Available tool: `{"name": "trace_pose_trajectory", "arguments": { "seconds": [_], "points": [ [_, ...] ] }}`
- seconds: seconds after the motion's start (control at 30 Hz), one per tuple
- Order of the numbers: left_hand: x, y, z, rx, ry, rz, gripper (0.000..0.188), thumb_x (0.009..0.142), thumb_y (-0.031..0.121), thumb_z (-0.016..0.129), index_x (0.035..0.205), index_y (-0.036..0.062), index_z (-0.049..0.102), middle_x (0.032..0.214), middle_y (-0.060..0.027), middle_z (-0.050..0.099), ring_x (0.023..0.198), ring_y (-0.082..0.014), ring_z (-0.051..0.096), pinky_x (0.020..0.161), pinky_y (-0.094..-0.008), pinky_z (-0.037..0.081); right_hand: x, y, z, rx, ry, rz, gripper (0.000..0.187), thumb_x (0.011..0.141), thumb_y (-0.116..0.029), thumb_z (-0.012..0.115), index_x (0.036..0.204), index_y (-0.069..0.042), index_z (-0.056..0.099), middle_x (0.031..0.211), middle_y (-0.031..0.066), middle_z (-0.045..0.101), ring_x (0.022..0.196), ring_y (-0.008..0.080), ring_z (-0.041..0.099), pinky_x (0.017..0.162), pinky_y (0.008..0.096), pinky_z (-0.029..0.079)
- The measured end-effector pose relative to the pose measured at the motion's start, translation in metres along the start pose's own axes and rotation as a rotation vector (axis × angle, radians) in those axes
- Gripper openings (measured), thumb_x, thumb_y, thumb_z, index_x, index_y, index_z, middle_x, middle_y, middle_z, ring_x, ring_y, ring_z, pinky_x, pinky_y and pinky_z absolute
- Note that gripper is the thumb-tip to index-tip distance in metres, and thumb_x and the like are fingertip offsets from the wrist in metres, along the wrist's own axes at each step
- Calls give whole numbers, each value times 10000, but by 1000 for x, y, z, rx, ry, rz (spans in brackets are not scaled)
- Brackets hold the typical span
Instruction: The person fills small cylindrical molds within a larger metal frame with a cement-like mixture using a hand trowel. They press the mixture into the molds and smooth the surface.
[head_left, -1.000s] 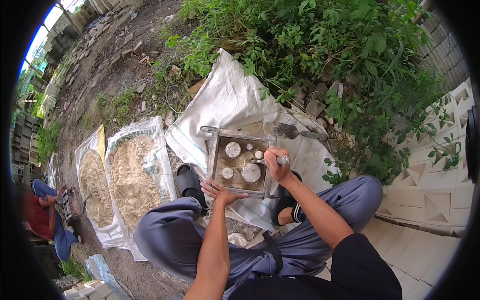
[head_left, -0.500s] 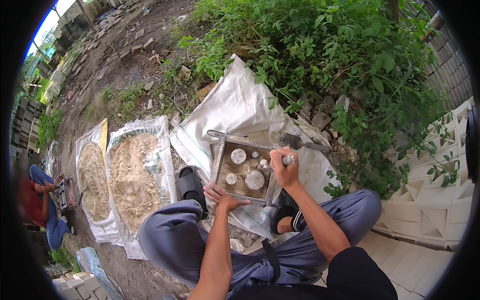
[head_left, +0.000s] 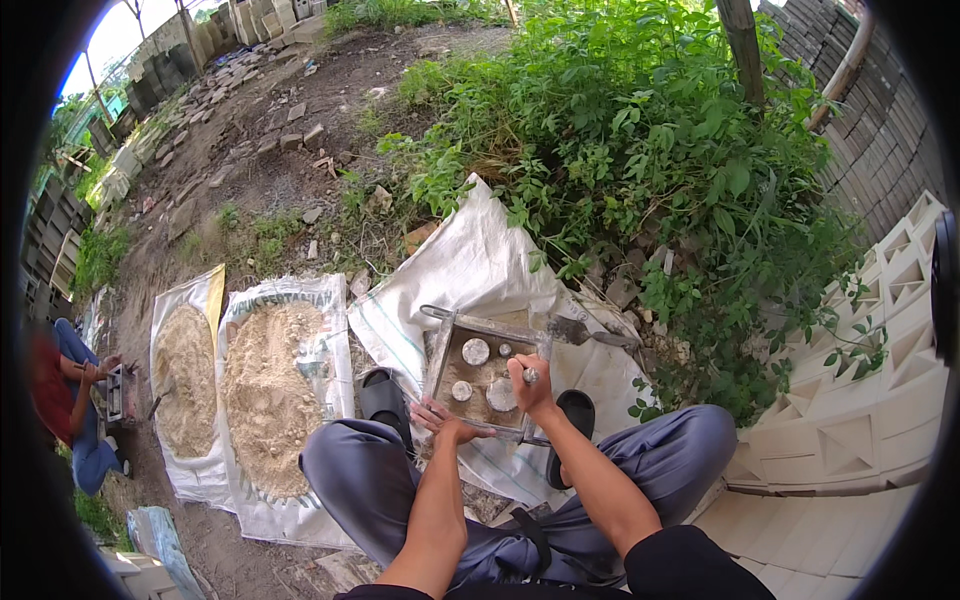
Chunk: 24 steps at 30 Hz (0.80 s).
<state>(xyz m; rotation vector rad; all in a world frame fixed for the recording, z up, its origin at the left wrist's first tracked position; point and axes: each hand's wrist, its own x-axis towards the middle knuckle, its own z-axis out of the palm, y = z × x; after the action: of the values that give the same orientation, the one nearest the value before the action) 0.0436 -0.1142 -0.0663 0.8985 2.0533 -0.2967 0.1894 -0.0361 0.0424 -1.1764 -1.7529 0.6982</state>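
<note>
Sand and round white cores are seen inside a square metal mold (head_left: 487, 372), which sits on a white woven sack (head_left: 470, 270) spread on the ground. The mold lies right in front of the seated person, between the two bent knees in blue-grey trousers (head_left: 370, 480).

The left hand (head_left: 440, 417) is laid on the near edge of the mold, with the fingers spread and touching the rim. Nothing is gripped by it. The right hand (head_left: 530, 385) is closed in a fist around a small tool with a pale end (head_left: 531, 376), and it is held over the right part of the mold, just beside one of the round white cores (head_left: 476, 351). What kind of tool it is cannot be told, because it is too small.

A trowel (head_left: 585, 333) is left on the sack just past the right side of the mold. Black sandals (head_left: 383, 398) are worn on both feet, next to the mold. Two more sacks with heaps of sand (head_left: 265, 395) are spread out on the left. Green bushes (head_left: 650, 150) are grown behind the sack, and white patterned blocks (head_left: 860, 400) are stacked on the right. Another person in red (head_left: 60, 395) is seen far to the left, well apart.
</note>
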Motion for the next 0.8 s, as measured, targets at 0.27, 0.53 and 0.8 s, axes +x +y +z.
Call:
{"name": "trace_pose_trajectory", "arguments": {
  "seconds": [0.27,0.53,0.8],
  "points": [
    [1,1,8,-45,13,-86,1769,336,704,868,1347,52,-429,1439,-266,-408,1349,-414,-368,1143,-601,37,21,-23,-2,-42,-315,8,332,906,-226,553,677,11,518,635,207,526,601,390,512,597,445,414],
    [46,-10,-62,164,-123,234,885,715,523,731,1363,-4,437,1454,-173,380,1336,-353,380,1041,-534,387,44,14,-12,-247,-468,295,322,898,-332,592,818,-23,637,768,203,635,736,373,595,696,429,466],
    [-73,77,-160,249,159,875,556,811,384,678,1227,25,594,1190,-230,623,1112,-367,599,925,-427,487,43,41,-41,-363,-486,418,348,870,-381,546,904,-62,680,893,216,674,867,360,651,776,446,492]
  ]
}}
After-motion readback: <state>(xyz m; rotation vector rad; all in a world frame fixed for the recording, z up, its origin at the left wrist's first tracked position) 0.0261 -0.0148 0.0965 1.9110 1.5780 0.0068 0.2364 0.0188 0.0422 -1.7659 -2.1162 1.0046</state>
